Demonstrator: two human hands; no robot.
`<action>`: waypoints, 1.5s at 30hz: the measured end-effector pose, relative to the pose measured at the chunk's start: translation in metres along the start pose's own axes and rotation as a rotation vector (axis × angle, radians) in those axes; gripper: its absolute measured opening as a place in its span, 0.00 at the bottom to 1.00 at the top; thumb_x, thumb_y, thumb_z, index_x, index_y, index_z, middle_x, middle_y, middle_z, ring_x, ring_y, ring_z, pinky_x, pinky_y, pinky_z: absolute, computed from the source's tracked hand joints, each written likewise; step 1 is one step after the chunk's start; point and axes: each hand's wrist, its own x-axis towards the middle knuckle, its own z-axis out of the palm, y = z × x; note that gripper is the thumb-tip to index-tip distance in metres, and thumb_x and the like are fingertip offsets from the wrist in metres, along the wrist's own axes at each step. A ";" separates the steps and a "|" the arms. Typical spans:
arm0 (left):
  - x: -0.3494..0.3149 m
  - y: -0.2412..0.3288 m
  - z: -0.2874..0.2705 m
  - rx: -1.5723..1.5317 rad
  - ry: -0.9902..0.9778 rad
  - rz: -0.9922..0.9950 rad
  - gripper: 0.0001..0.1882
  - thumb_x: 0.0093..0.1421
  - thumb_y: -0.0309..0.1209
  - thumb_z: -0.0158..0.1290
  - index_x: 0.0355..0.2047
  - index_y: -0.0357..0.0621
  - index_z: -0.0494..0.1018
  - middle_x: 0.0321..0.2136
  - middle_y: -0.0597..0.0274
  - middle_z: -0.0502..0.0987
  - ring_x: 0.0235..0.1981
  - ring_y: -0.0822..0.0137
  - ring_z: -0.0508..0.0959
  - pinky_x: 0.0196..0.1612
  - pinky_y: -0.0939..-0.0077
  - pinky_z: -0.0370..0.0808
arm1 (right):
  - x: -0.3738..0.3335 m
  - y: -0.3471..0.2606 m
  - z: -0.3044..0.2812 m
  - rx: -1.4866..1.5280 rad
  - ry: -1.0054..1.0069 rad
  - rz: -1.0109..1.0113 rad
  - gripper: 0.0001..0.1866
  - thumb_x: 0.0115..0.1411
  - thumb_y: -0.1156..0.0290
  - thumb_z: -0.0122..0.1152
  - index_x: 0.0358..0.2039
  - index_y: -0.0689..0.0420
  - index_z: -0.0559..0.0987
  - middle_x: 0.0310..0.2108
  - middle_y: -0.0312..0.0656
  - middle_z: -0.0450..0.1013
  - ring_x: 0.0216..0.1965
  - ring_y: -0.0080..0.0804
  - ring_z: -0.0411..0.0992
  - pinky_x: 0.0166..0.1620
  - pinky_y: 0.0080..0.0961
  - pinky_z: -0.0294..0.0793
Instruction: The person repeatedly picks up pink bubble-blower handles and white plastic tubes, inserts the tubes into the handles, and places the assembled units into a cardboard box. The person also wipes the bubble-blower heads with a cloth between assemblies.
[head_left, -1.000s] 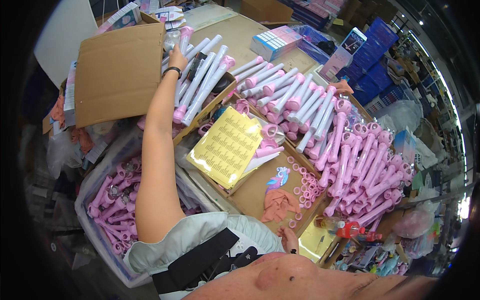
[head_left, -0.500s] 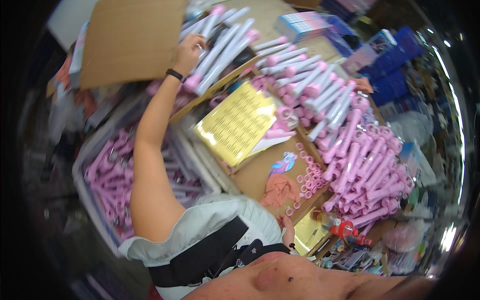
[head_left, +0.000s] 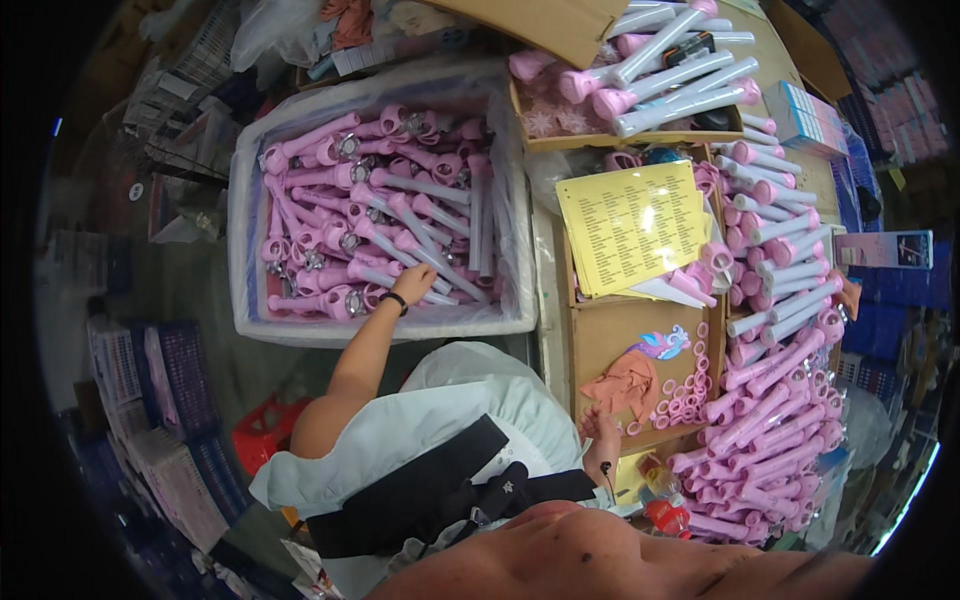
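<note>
My left hand [head_left: 413, 284] reaches over the near part of a lined bin [head_left: 243, 250], its fingers curled around a toy wand with a pink end and a white tube [head_left: 440, 298]. The hand covers part of that wand. Around it lie many pink toy wands [head_left: 330, 235] with round ring-shaped heads, some with white tubes. My right hand [head_left: 600, 430] rests at the near left corner of a cardboard tray [head_left: 615, 335], fingers loosely apart and nothing seen in them. Close to it lie a coral cloth [head_left: 622, 385] and several small pink rings [head_left: 688, 392].
Yellow printed sheets [head_left: 635, 230] lie on the tray's far part. White tubes with pink ends [head_left: 680, 85] fill a box behind it. Pink handles [head_left: 765, 440] are heaped at the right, beside a red-capped bottle [head_left: 665, 515]. A red stool [head_left: 268, 432] stands left of me.
My left hand has moved from the box of white tubes down into the bin of wands. The view has turned left, bringing the whole bin into sight. My right hand stays by the tray.
</note>
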 end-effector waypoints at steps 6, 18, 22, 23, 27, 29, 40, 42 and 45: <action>0.143 -0.025 0.034 -0.529 0.211 -0.368 0.21 0.61 0.44 0.44 0.46 0.39 0.68 0.31 0.57 0.77 0.32 0.65 0.77 0.38 0.73 0.72 | 0.003 -0.012 0.032 -0.074 -0.015 0.007 0.13 0.62 0.64 0.50 0.43 0.59 0.72 0.36 0.38 0.74 0.36 0.25 0.72 0.37 0.19 0.70; 0.254 -0.020 0.049 -0.969 0.287 -0.425 0.16 0.58 0.33 0.45 0.46 0.46 0.67 0.32 0.56 0.73 0.38 0.63 0.74 0.37 0.68 0.73 | -0.034 0.025 0.054 0.117 0.271 -0.027 0.15 0.62 0.63 0.48 0.43 0.61 0.72 0.37 0.38 0.72 0.35 0.23 0.71 0.42 0.19 0.70; 0.165 0.036 0.007 -1.600 0.395 -0.072 0.20 0.57 0.21 0.48 0.50 0.43 0.60 0.42 0.51 0.70 0.36 0.57 0.75 0.41 0.55 0.75 | -0.017 0.032 0.031 -0.159 0.272 -0.108 0.16 0.61 0.61 0.50 0.40 0.61 0.73 0.35 0.39 0.73 0.35 0.24 0.71 0.39 0.19 0.70; 0.137 0.053 0.000 -1.540 0.390 0.033 0.26 0.57 0.21 0.48 0.55 0.48 0.53 0.45 0.49 0.67 0.37 0.56 0.75 0.41 0.55 0.76 | -0.012 0.035 0.023 -0.265 0.268 -0.120 0.17 0.61 0.60 0.50 0.40 0.61 0.73 0.36 0.39 0.74 0.36 0.25 0.71 0.39 0.19 0.70; 0.038 0.124 -0.032 -0.999 0.490 0.237 0.49 0.58 0.21 0.50 0.63 0.60 0.24 0.49 0.43 0.66 0.45 0.55 0.73 0.46 0.62 0.74 | 0.026 0.039 -0.011 -0.441 0.277 -0.229 0.18 0.59 0.59 0.54 0.40 0.63 0.73 0.34 0.38 0.73 0.35 0.24 0.70 0.37 0.19 0.69; 0.018 0.166 -0.042 -0.829 0.565 0.371 0.48 0.57 0.18 0.50 0.63 0.56 0.26 0.48 0.42 0.66 0.45 0.55 0.73 0.47 0.63 0.73 | 0.054 0.039 -0.025 -0.550 0.308 -0.334 0.19 0.58 0.61 0.56 0.41 0.65 0.73 0.33 0.39 0.72 0.34 0.24 0.69 0.36 0.21 0.69; -0.070 0.339 0.038 -0.671 -0.301 0.742 0.22 0.55 0.21 0.52 0.50 0.41 0.61 0.34 0.63 0.73 0.34 0.75 0.73 0.37 0.83 0.71 | 0.071 0.037 -0.048 -0.396 0.370 -0.643 0.16 0.52 0.65 0.62 0.39 0.59 0.74 0.33 0.41 0.73 0.33 0.31 0.73 0.34 0.27 0.71; -0.093 0.350 0.061 -0.639 -0.411 0.737 0.17 0.55 0.23 0.55 0.44 0.41 0.65 0.30 0.67 0.73 0.28 0.79 0.71 0.32 0.85 0.69 | 0.039 0.022 -0.055 0.008 0.172 -0.653 0.13 0.54 0.67 0.61 0.38 0.60 0.75 0.34 0.38 0.73 0.33 0.27 0.72 0.33 0.23 0.71; -0.115 0.360 0.083 -0.415 -0.521 0.705 0.13 0.52 0.25 0.57 0.37 0.40 0.67 0.26 0.67 0.73 0.25 0.78 0.70 0.28 0.83 0.68 | -0.015 0.013 -0.080 0.344 -0.132 -0.774 0.12 0.54 0.72 0.59 0.39 0.59 0.74 0.34 0.36 0.72 0.33 0.24 0.71 0.35 0.21 0.70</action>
